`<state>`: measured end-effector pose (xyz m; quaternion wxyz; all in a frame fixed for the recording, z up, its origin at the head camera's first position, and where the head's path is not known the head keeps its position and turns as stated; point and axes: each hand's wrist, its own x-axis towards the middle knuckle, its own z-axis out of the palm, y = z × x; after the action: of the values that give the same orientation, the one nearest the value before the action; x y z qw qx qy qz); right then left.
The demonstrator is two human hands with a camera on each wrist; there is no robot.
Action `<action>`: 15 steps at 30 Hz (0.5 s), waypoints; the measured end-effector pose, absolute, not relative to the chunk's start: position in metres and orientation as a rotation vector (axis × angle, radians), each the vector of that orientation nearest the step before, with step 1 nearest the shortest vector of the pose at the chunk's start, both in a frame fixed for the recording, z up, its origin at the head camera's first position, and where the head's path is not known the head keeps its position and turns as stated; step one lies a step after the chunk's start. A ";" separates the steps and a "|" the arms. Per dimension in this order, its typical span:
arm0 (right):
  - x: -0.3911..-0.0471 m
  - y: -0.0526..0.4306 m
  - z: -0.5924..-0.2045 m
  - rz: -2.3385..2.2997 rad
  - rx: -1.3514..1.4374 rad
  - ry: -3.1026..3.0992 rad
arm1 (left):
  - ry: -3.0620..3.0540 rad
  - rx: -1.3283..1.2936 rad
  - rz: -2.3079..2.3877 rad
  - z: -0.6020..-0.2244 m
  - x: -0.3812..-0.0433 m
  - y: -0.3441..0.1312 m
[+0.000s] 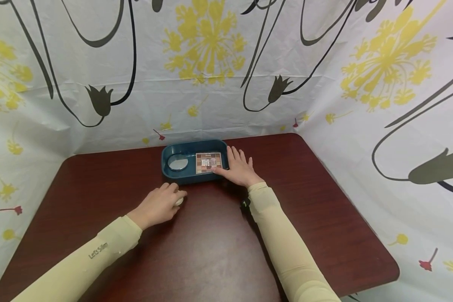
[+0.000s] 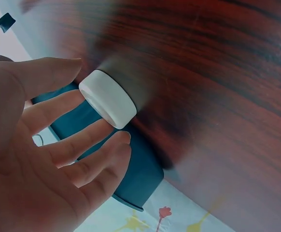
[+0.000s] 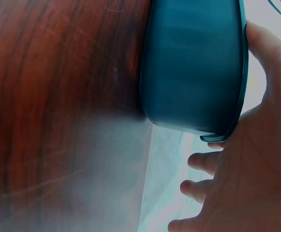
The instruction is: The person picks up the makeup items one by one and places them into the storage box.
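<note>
A short white round object [image 2: 109,99] stands on its edge on the table in the left wrist view; its exact kind is unclear. My left hand [image 1: 159,205] has its thumb and fingertips about this object, just in front of a teal tray [image 1: 188,180]. In the tray lie a round silver-topped case [image 1: 178,162] at the left and an eyeshadow palette [image 1: 208,162] at the right. My right hand [image 1: 239,167] rests against the tray's right end, fingers spread along the rim and thumb reaching over it near the palette.
The dark red wooden table [image 1: 219,251] runs back to a wall sheet [image 1: 143,75] printed with flowers. A small black item [image 1: 245,204] shows beside the right wrist. The tray sits close to the table's back edge.
</note>
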<state>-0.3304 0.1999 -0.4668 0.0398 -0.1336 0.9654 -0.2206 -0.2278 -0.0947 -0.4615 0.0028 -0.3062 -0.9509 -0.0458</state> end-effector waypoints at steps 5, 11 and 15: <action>-0.330 0.199 -0.466 -0.680 -0.407 2.947 | -3.006 -0.949 -0.167 -0.463 -0.229 -0.096; -0.330 0.199 -0.465 -0.670 -0.407 2.949 | -3.026 -0.941 -0.230 -0.462 -0.232 -0.096; -0.330 0.199 -0.466 -0.668 -0.401 2.949 | -3.024 -0.945 -0.260 -0.459 -0.232 -0.096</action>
<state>-0.3299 0.1992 -0.4657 0.0458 -0.1313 0.9658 -0.2189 -0.2321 -0.0962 -0.4593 -0.0185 -0.2973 -0.9511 -0.0818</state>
